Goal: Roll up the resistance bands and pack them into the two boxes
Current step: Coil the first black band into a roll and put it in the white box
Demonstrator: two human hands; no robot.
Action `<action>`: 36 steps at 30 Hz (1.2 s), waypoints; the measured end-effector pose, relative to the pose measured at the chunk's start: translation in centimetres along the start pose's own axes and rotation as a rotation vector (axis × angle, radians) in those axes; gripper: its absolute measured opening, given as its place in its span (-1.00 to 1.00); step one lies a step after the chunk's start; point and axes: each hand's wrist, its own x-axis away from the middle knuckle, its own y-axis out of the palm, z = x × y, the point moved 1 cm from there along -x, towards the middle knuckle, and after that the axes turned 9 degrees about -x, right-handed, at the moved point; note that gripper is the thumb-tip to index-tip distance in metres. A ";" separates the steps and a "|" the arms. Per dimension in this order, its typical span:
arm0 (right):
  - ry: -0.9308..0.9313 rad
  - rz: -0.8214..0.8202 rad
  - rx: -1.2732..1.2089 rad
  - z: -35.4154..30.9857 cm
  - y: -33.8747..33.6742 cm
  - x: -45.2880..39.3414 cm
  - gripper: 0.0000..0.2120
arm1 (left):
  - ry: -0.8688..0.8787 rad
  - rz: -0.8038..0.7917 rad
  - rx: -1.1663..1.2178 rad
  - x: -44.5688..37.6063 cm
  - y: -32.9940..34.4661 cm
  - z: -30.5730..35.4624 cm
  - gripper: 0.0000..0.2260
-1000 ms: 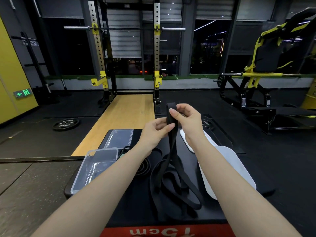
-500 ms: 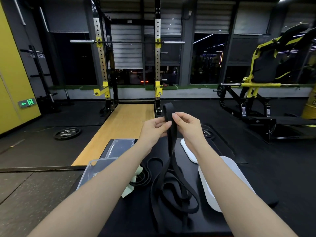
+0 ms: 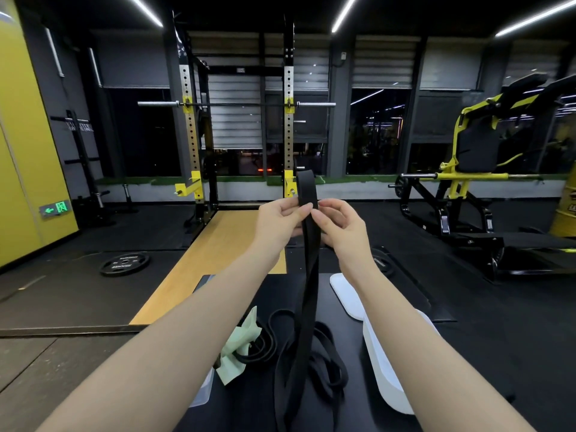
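Both hands are pinching the wide black band [image 3: 307, 194] at 12 o'clock: left hand [image 3: 282, 224] & right hand [image 3: 338, 226] clamped on its top fold, rest hanging to the tabletop [image 3: 343, 410]. Roll is just starting; next needs tight, even turns downward.

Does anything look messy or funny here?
A bit messy: a thin black band lies tangled with a crumpled pale green band on the black platform. Nothing looks broken.
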 end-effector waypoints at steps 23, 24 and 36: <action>-0.158 -0.229 -0.061 -10.4 3.6 0.8 -0.88 | 0.253 -0.033 0.214 -0.4 -0.2 13.7 -0.93; -0.165 -0.242 -0.061 -11.0 3.6 0.7 -0.87 | 0.258 -0.033 0.227 -0.5 -0.2 14.1 -0.93; 0.038 -0.224 -0.062 -7.1 1.8 0.0 -0.86 | 0.154 -0.040 0.081 -2.2 -0.2 9.7 -0.78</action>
